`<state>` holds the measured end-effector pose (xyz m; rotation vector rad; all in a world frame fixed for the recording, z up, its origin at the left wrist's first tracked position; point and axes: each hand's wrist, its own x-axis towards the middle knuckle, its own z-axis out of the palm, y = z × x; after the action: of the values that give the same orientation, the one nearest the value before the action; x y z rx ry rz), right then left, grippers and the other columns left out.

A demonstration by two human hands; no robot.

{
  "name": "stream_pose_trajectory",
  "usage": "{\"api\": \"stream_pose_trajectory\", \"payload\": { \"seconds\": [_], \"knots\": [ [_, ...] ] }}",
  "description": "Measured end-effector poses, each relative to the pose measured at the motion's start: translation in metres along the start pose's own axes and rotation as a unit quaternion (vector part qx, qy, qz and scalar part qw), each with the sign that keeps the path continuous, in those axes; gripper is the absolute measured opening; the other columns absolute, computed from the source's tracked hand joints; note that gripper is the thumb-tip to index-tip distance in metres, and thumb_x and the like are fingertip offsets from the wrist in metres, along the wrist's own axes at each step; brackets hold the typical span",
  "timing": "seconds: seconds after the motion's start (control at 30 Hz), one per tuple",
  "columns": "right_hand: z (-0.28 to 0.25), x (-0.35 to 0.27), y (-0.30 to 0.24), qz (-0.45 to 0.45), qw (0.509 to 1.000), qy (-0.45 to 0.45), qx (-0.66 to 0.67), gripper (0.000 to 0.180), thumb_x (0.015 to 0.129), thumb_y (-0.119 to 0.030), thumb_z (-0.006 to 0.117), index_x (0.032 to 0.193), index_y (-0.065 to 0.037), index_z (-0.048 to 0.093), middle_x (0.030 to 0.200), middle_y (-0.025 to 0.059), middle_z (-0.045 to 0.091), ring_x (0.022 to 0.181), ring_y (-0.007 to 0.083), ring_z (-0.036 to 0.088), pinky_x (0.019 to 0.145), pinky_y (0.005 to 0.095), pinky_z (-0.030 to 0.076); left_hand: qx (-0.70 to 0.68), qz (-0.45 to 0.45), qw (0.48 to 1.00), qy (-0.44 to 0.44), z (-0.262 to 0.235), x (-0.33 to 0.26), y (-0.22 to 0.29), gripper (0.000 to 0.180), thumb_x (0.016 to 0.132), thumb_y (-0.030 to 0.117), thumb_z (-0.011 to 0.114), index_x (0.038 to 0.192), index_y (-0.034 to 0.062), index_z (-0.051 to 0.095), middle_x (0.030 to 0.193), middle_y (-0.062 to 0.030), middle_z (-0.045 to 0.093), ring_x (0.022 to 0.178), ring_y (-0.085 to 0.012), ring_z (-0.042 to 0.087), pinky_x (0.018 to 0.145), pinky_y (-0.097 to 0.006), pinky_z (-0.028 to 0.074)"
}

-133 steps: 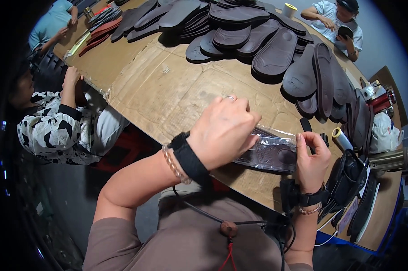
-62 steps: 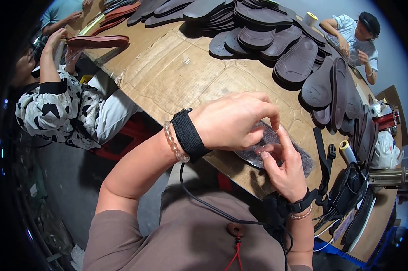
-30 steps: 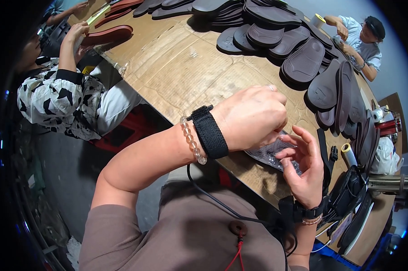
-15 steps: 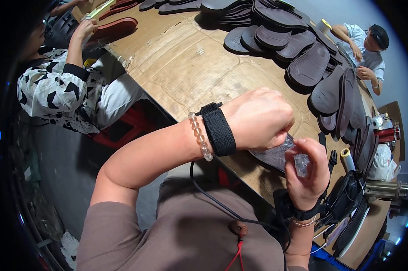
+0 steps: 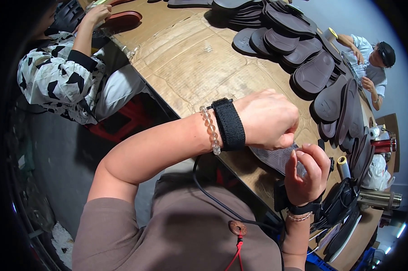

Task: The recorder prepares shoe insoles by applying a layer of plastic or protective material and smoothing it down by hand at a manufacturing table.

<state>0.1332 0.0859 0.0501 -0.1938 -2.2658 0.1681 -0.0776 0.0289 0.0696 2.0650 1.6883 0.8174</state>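
Observation:
My left hand [image 5: 268, 118] is closed, its knuckles turned up, and whatever its fingertips pinch is hidden behind the fist. Close to its right my right hand [image 5: 309, 174] curls its fingers and thumb around a crumpled bit of clear plastic film [image 5: 301, 170]. Below both hands a dark shoe sole [image 5: 271, 159] lies at the table's near edge, partly covered by them. Whether the film reaches from one hand to the other cannot be made out.
Overlapping piles of dark brown soles [image 5: 310, 72] run along the far right of the cardboard-covered table [image 5: 181, 58]. A yellow-white roll [image 5: 343, 166], black bag [image 5: 342, 198] and steel flask [image 5: 379, 198] stand at right. One co-worker [image 5: 59, 77] sits left, another [image 5: 369, 67] far right.
My left fist has shifted slightly right, and less of the clear film shows between my hands. My right hand has turned a little, with its fingers more closed.

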Motion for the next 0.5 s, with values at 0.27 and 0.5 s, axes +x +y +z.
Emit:
{"api": "stream_pose_trajectory", "payload": {
  "seconds": [0.27,0.5],
  "knots": [
    [0.009,0.002,0.003,0.011,0.999,0.013,-0.032,0.034,0.079,0.007,0.080,0.109,-0.005,0.068,0.107,0.0155,0.068,0.093,0.0289,0.069,0.077,0.0362,0.058,0.002,0.037,0.999,0.017,0.001,-0.005,0.001,0.025,0.086,0.027,0.066,0.087,0.0051,0.078,0.092,-0.0135,0.067,0.099,-0.0325,0.062,0.095,-0.042,0.048],
    [0.011,0.001,0.004,0.082,0.996,0.021,0.039,0.032,0.081,0.005,0.081,0.109,-0.003,0.066,0.103,0.0155,0.067,0.089,0.0274,0.069,0.078,0.0340,0.056,-0.007,0.099,0.992,0.083,0.016,-0.014,-0.004,0.014,0.082,0.023,0.075,0.084,0.0089,0.077,0.089,-0.0084,0.063,0.096,-0.0281,0.060,0.089,-0.040,0.044]
  ]
}}
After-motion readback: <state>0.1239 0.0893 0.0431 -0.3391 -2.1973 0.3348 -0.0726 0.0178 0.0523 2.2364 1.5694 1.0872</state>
